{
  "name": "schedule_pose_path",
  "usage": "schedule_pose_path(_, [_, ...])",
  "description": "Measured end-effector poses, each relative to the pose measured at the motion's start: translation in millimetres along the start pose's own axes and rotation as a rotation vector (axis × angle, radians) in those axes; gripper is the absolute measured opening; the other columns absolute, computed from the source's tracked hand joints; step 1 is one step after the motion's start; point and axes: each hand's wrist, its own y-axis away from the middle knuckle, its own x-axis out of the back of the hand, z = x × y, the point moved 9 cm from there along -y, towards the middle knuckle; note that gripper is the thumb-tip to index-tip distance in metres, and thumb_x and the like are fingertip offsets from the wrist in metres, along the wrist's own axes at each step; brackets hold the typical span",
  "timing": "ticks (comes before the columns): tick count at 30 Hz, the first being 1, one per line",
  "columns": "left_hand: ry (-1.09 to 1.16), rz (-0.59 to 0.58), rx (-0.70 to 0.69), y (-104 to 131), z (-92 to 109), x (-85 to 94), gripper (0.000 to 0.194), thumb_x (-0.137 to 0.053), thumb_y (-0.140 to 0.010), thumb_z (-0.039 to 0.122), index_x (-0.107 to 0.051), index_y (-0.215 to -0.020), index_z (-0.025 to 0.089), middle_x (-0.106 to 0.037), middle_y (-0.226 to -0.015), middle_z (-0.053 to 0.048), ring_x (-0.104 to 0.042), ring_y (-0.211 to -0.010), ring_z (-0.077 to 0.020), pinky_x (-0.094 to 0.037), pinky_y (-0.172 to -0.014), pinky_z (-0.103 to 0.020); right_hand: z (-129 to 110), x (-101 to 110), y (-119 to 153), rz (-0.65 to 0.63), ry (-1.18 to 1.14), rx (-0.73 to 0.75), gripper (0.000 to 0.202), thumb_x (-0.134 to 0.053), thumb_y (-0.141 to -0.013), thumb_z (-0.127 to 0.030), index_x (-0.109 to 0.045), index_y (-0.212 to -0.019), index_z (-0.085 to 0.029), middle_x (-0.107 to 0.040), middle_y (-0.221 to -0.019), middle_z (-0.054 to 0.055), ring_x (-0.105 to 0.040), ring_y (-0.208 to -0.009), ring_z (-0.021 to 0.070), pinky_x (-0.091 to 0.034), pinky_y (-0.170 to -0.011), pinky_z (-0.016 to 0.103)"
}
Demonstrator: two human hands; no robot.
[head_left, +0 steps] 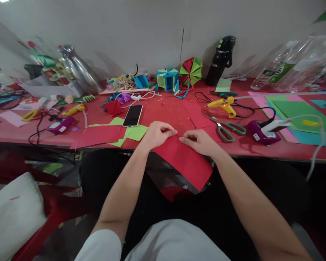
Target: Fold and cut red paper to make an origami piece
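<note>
Sheet of red paper [186, 163] overhangs the table [163, 110], its far end pinched in your left hand [158, 135] and right hand [199, 142], judged light, crease-prone and best gripped by its edges.

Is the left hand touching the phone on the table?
Apart. The head view shows it: green paper is visible between the phone's lower right corner and the left hand.

Dim light cast soft shadows on the wall [141, 36] behind the bench [165, 112], blurred and stretched toward its left and right ends.
</note>
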Motion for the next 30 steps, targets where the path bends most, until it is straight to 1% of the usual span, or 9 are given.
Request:
schedule_pose_path(2, [-0.048, 0.11, -0.007, -1.5, -0.2, 19.7, 0.019, -0.071, -0.081, 0.038, -0.078, -0.08, 0.021, -0.077, -0.079, -0.005, -0.071, -0.077, -0.0209, -0.052, -0.07, -0.03, 0.5, 9.1, -0.2, 0.011, 0.002, -0.008, 0.034, -0.058, -0.09, -0.049, -0.067, -0.074, -0.02, -0.063, -0.069, 0.002, -0.055, -0.064, 0.0164, -0.041, -0.059, 0.03])
schedule_pose_path(4, [-0.061, 0.236, 0.02, -0.7, -5.2, 44.6, 0.019, -0.073, -0.08, 0.039, -0.078, -0.077, 0.02, -0.077, -0.077, -0.006, -0.07, -0.073, -0.0199, -0.051, -0.067, -0.029, 3.5, 20.6, 1.0, 0.018, 0.012, -0.022, 0.034, -0.059, -0.089, -0.05, -0.068, -0.076, -0.02, -0.064, -0.071, 0.003, -0.056, -0.065, 0.0172, -0.041, -0.059, 0.03])
schedule_pose_path(7, [-0.047, 0.328, 0.048, 2.1, -14.8, 69.9, 0.019, -0.075, -0.078, 0.039, -0.078, -0.077, 0.019, -0.075, -0.073, -0.006, -0.068, -0.068, -0.0186, -0.05, -0.062, -0.028, 9.1, 37.0, 4.4, 0.025, 0.043, -0.038, 0.034, -0.061, -0.087, -0.051, -0.067, -0.075, -0.02, -0.063, -0.07, 0.002, -0.056, -0.065, 0.0171, -0.042, -0.06, 0.031])
schedule_pose_path(9, [-0.003, 0.353, 0.046, 3.9, -18.8, 77.5, 0.02, -0.076, -0.077, 0.039, -0.078, -0.077, 0.019, -0.074, -0.07, -0.005, -0.067, -0.066, -0.0177, -0.049, -0.06, -0.027, 12.0, 45.3, 6.6, 0.028, 0.064, -0.045, 0.035, -0.061, -0.088, -0.051, -0.065, -0.073, -0.02, -0.061, -0.067, 0.001, -0.054, -0.063, 0.0161, -0.041, -0.059, 0.03])
schedule_pose_path(11, [0.037, 0.349, 0.041, 4.5, -20.2, 78.4, 0.02, -0.076, -0.076, 0.039, -0.077, -0.077, 0.019, -0.074, -0.071, -0.005, -0.067, -0.066, -0.0173, -0.049, -0.06, -0.026, 14.2, 51.0, 7.9, 0.031, 0.075, -0.05, 0.036, -0.06, -0.089, -0.052, -0.063, -0.072, -0.02, -0.059, -0.066, 0.001, -0.052, -0.061, 0.0153, -0.04, -0.057, 0.03])
schedule_pose_path(14, [0.036, 0.3, 0.045, 3.5, -19.4, 73.7, 0.021, -0.075, -0.077, 0.04, -0.077, -0.077, 0.019, -0.075, -0.073, -0.005, -0.067, -0.068, -0.0174, -0.05, -0.06, -0.026, 16.3, 58.7, 8.3, 0.054, 0.078, -0.049, 0.037, -0.06, -0.089, -0.053, -0.062, -0.073, -0.02, -0.061, -0.066, 0.002, -0.053, -0.061, 0.0155, -0.041, -0.058, 0.03])
schedule_pose_path(23, [-0.024, 0.158, 0.069, 4.4, -19.2, 69.5, 0.019, -0.074, -0.077, 0.039, -0.077, -0.076, 0.019, -0.073, -0.072, -0.005, -0.065, -0.064, -0.0165, -0.048, -0.057, -0.025, 22.5, 80.5, 6.6, 0.219, 0.122, -0.055, 0.042, -0.063, -0.086, -0.058, -0.062, -0.067, -0.02, -0.059, -0.062, 0.001, -0.051, -0.057, 0.0145, -0.039, -0.056, 0.03])
schedule_pose_path(27, [-0.059, -0.019, 0.125, 7.7, -25.3, 59.9, 0.018, -0.074, -0.077, 0.039, -0.076, -0.079, 0.02, -0.072, -0.068, -0.004, -0.063, -0.057, -0.0151, -0.047, -0.052, -0.024, 23.5, 83.4, 4.7, 0.26, 0.097, -0.023, 0.034, -0.062, -0.088, -0.052, -0.064, -0.076, -0.02, -0.063, -0.07, 0.003, -0.055, -0.064, 0.0164, -0.043, -0.061, 0.031])
schedule_pose_path(30, [-0.162, -0.179, 0.157, 13.2, -29.6, 48.2, 0.02, -0.071, -0.079, 0.041, -0.076, -0.079, 0.023, -0.075, -0.073, -0.004, -0.068, -0.064, -0.018, -0.049, -0.057, -0.025, 21.5, 83.3, 3.3, 0.277, 0.111, 0.027, 0.03, -0.058, -0.09, -0.048, -0.064, -0.081, -0.02, -0.065, -0.076, 0.004, -0.058, -0.069, 0.0182, -0.045, -0.066, 0.033])
